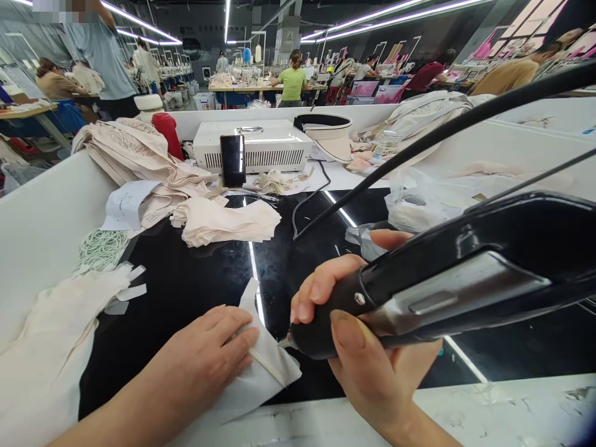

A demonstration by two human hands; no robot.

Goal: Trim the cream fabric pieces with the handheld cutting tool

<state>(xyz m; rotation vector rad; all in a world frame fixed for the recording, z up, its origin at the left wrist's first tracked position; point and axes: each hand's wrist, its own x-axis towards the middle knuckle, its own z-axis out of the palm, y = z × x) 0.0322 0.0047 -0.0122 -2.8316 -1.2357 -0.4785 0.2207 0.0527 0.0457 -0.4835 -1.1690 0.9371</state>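
Observation:
My right hand (367, 354) is wrapped around a black corded hand tool (465, 267) with a silver panel on its side. The tool's narrow metal tip (287, 341) touches a folded piece of cream fabric (265, 366) along a seam-like ridge. My left hand (214, 341) presses that fabric onto the glossy black tabletop (186, 316), fingers closed together over it. Part of the piece is hidden under the left hand and forearm. Left of it lies a pile of cream fabric (56, 329) with small pale strips sticking out.
Behind lie a stack of cut cream pieces (228, 220), green elastic loops (102, 248) and a paper label (128, 202). A phone (233, 161) leans on a vented white box (274, 146). A black cable (433, 133) crosses the right side. Plastic bags (419, 198) sit there. Several people work beyond.

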